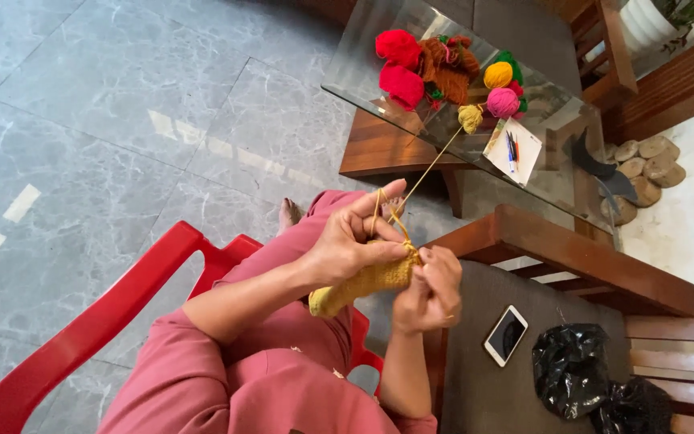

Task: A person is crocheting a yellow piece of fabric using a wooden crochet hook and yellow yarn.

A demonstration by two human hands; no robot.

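Both hands, the left hand [351, 241] and the right hand [431, 289], are closed around a mustard-yellow knitted wool strip [363, 285]; its strand runs up to a small yellow yarn ball [470, 117] on the glass-topped bench [363, 60].

A mustard-yellow knitted strip [363, 283] lies slanted between both hands, its upper right end pinched at the fingers, its lower left end hanging free over the pink lap. From that upper end 1 taut yellow strand [431, 165] runs up and right to a small yellow yarn ball [470, 117] resting on the glass table.
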